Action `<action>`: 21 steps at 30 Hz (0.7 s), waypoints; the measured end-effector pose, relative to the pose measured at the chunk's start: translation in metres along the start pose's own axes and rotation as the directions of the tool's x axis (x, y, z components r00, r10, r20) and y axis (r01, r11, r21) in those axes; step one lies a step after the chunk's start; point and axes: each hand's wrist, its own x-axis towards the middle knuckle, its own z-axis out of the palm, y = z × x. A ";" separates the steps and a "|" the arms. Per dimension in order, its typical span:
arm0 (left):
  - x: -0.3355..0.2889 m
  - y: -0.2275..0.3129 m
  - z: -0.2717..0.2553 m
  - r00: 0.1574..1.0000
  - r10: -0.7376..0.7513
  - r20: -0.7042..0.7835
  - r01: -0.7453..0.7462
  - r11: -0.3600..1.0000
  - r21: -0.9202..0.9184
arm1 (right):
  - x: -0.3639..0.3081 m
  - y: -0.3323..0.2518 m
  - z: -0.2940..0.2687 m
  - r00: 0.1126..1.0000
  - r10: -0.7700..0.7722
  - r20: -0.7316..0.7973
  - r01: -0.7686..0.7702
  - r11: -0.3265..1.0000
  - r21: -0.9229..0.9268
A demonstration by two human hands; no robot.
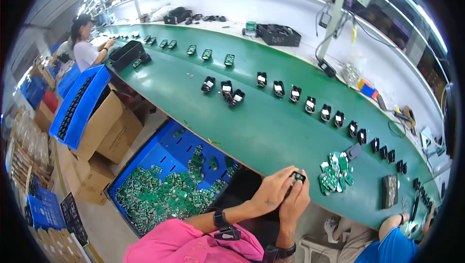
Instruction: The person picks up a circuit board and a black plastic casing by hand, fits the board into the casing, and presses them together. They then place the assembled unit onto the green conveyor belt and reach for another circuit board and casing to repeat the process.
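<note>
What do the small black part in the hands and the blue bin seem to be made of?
Small black part, held by both the left hand and the right hand: probably moulded plastic, matte black. Blue bin: likely plastic sheet, smooth with a slight sheen.

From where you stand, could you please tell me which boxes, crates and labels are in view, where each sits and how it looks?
Cardboard boxes: brown, open, on the floor left of the belt.
Blue crate: rectangular, below the belt's near edge, holding green circuit boards.
Blue tray: slanted atop the boxes, with rows of dark parts.
White labels: small rectangles on the black housings lined along the green belt.
Black bin: rectangular, on the white shelf.
</note>
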 end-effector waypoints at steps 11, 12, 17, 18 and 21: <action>0.020 -0.028 0.009 0.994 -0.074 0.080 0.072 0.997 0.031 | 0.023 0.031 -0.002 0.960 0.138 0.242 -0.190 0.960 0.204; 0.023 -0.031 0.007 0.982 -0.100 0.162 0.092 0.994 0.054 | 0.021 0.032 -0.007 0.934 0.182 0.308 -0.287 0.896 0.339; 0.017 -0.014 -0.018 0.907 -0.017 0.420 0.083 0.987 -0.140 | 0.019 0.021 -0.029 0.864 0.228 0.449 -0.460 0.721 0.519; 0.018 -0.001 -0.026 0.888 -0.049 0.457 0.124 0.983 -0.136 | 0.022 0.021 -0.030 0.846 0.233 0.480 -0.486 0.706 0.515; 0.015 0.000 -0.020 0.871 -0.018 0.490 0.095 0.987 -0.132 | 0.017 0.023 -0.048 0.830 0.237 0.505 -0.504 0.708 0.495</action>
